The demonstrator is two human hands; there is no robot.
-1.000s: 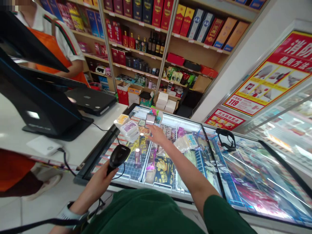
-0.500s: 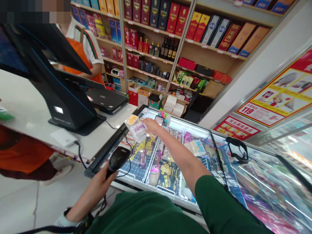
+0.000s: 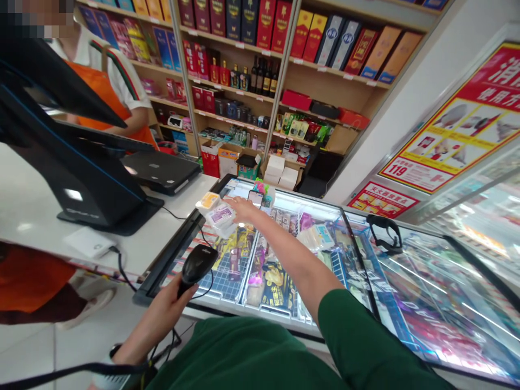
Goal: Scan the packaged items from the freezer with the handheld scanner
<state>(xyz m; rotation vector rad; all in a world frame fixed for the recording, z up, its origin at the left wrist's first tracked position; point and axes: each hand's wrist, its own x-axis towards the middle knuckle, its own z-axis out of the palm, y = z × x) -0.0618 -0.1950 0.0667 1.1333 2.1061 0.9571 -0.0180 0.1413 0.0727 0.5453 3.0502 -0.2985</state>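
Observation:
My left hand (image 3: 173, 297) is wrapped round the handle of a black barcode scanner (image 3: 197, 265), its head pointing up and away over the edge of the glass-topped freezer (image 3: 144, 290). Stretched far forward, my right hand (image 3: 240, 209) grips the right side of a clear plastic tub with a purple label (image 3: 222, 215); its fingertips are partly hidden. Directly beside that, on the left, is a tub with an orange-yellow label (image 3: 208, 201). A phone (image 3: 255, 198) stands just beyond my right hand. The scanner's thin cable runs across the glass.
On the left counter (image 3: 162, 238) stand a black checkout terminal (image 3: 95, 195), a black cash drawer (image 3: 162, 168) and a white box with a cable (image 3: 90, 242). A person in an orange apron (image 3: 97, 97) is behind it. A black strap-like object (image 3: 385, 234) sits on the freezer's right part.
The view has shifted slightly, so the surroundings appear further left. The scanner stays in my left hand and my right hand remains at the tub.

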